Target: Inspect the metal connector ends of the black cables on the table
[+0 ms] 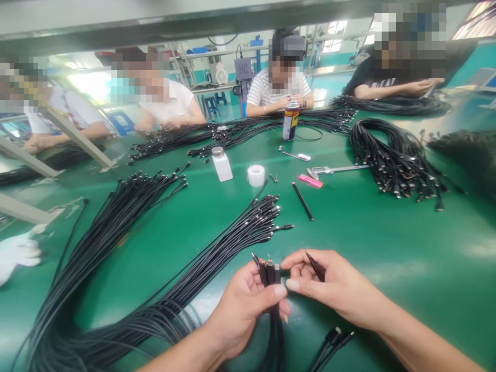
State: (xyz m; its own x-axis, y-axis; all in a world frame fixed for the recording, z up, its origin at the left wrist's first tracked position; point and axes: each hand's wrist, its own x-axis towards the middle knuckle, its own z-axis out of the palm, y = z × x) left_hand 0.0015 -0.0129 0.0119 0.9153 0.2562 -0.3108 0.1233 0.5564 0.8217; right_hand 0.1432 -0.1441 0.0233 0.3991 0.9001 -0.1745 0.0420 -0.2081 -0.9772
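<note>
The flat green tabletop (pixel 387 232) carried a long, U-shaped bundle of black cables (pixel 96 248) at 8 o'clock. At 6 o'clock, the left hand (pixel 246 302) pinched a small cluster of black cables (pixel 276 333), metal-tipped plugs (pixel 270 274) toward 12. At 5 o'clock, the right hand (pixel 335 279), thumb and forefinger narrowly apart, held a slim, dark, pointed tool (pixel 315 266).
</note>
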